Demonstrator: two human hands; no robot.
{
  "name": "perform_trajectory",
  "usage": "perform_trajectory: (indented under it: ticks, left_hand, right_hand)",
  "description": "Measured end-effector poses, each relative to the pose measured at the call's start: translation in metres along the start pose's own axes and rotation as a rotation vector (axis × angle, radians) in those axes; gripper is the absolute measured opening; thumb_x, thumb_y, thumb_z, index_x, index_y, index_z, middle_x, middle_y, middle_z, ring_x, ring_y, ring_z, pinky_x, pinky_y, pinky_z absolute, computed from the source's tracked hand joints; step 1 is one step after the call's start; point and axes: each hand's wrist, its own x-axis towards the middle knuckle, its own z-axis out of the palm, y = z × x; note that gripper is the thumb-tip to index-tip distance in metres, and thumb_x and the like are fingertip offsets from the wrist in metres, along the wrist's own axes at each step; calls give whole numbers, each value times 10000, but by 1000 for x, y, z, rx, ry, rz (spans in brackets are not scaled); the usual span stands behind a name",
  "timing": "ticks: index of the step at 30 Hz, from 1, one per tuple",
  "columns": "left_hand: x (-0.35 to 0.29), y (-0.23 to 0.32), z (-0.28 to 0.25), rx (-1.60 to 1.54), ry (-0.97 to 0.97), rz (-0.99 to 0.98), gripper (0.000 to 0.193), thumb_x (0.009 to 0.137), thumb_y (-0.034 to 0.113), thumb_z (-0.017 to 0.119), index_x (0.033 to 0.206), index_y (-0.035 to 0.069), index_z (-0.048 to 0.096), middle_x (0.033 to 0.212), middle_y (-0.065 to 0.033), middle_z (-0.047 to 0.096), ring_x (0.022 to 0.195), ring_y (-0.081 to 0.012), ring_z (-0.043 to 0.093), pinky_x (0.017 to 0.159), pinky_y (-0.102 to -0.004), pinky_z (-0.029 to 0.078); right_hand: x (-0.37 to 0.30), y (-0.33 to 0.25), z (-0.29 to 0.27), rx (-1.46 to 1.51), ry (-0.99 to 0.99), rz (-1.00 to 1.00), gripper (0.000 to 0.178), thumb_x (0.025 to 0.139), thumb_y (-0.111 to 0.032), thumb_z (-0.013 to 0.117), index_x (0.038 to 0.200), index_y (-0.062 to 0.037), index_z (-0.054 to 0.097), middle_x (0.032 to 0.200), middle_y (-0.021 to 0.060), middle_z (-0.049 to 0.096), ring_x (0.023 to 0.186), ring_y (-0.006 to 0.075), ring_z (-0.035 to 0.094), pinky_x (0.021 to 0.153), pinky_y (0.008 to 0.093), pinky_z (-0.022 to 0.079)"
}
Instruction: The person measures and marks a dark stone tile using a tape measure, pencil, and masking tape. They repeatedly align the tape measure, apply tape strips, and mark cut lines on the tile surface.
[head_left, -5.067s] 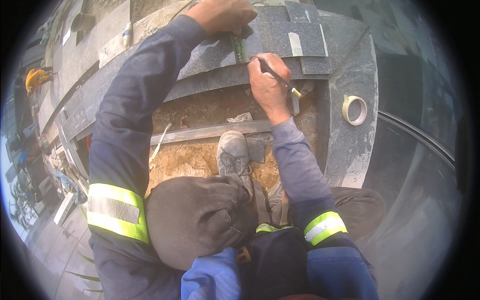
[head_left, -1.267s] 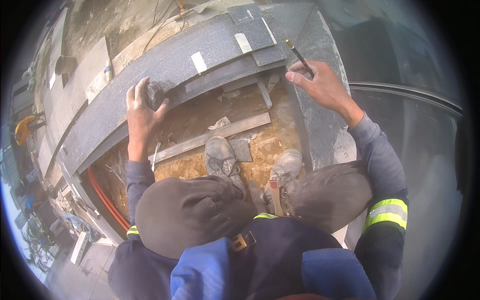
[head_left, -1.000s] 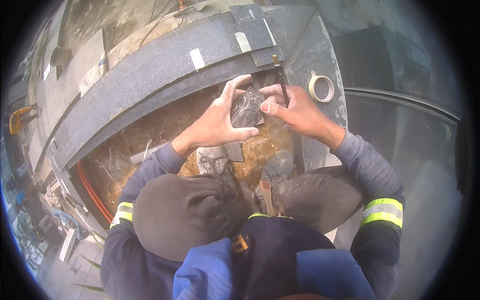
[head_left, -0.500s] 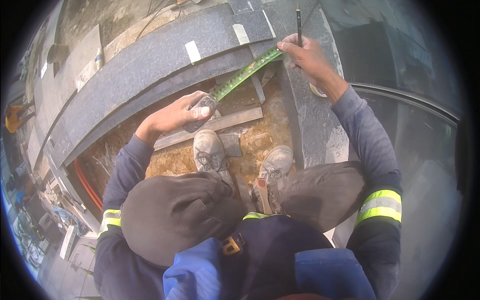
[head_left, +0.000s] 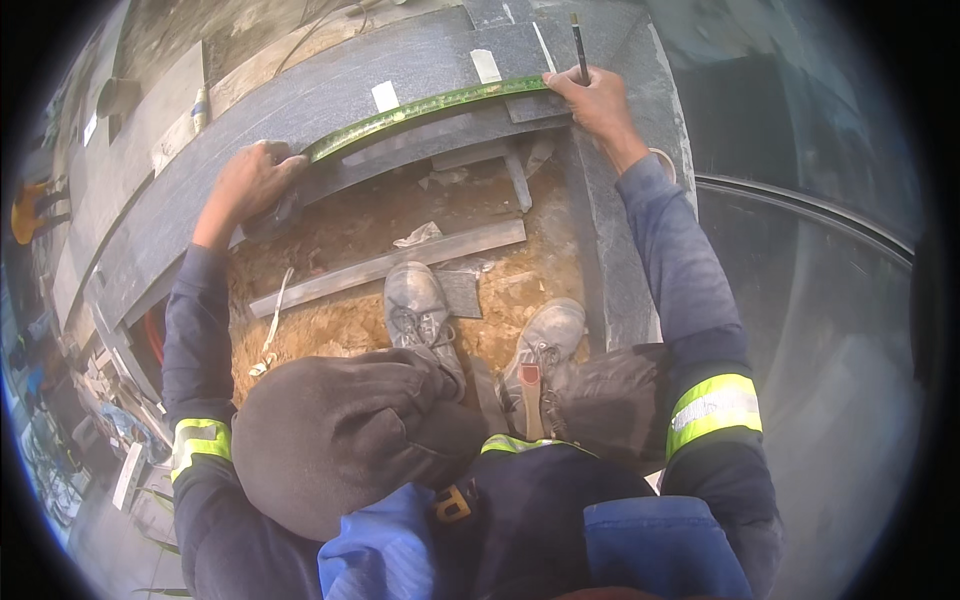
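Note:
A green tape measure blade [head_left: 425, 106] stretches along the near edge of the dark grey stone slab [head_left: 300, 130]. My left hand [head_left: 250, 190] is closed round the case at its left end; the case is mostly hidden and blurred under the palm. With thumb and finger, my right hand [head_left: 595, 105] pinches the blade's far right end. A dark pencil [head_left: 579, 48] also sticks up from the right hand's fingers. Two pieces of pale tape, one on the left [head_left: 385, 96] and one on the right [head_left: 486, 66], lie on the slab just beyond the blade.
Below the slab is a pit of brown soil [head_left: 330, 335] with a wooden batten [head_left: 400, 262] across it. My shoes [head_left: 415, 300] stand in the pit. Dark glass panels [head_left: 800, 290] rise on the right. At far left a person in orange [head_left: 30, 212] shows small.
My left hand has moved left and away from me, drawing out more blade. The tape has swung from a slant over the pit to lie along the slab edge. The right hand shifted slightly.

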Motion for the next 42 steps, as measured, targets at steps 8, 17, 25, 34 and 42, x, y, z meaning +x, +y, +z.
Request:
perform_trajectory:
  ticks: [8,17,25,34,42]
  left_hand:
    - [3,15,-1,91,-16,-62,690,1020,600,519,906,-33,768,802,-267,713,783,-412,716,741,-491,548]
    - [9,6,7,95,-10,-100,688,1005,594,545,850,-40,764,746,-275,690,752,-412,711,714,-496,543]
    - [10,17,0,-6,-65,-104,602,1009,508,586,952,-70,744,773,-297,673,735,-411,696,710,-482,517]
    - [5,14,0,5,-21,21,563,1027,478,571,967,-57,739,764,-274,672,732,-440,673,708,-489,511]
    - [-41,45,35,-129,-170,185,438,1068,335,570,907,-67,634,712,-245,551,627,-338,506,656,-442,456]
  right_hand:
    - [4,10,-7,-60,-26,-79,334,857,-326,820,883,1,755,788,87,712,723,166,635,694,347,511]
    - [8,-50,-12,26,145,-334,398,1034,-375,619,1012,-11,779,755,27,655,696,116,596,662,290,494]
    - [11,-34,22,71,-167,-333,342,1027,-336,671,813,-73,715,614,-42,534,554,59,502,515,255,421]
    - [27,-24,17,310,22,-173,272,1003,-287,687,959,-20,712,726,17,630,624,91,579,558,253,454]
    - [-11,-11,-61,809,597,-172,303,1023,-303,652,890,-33,688,735,6,602,582,105,537,537,264,434]
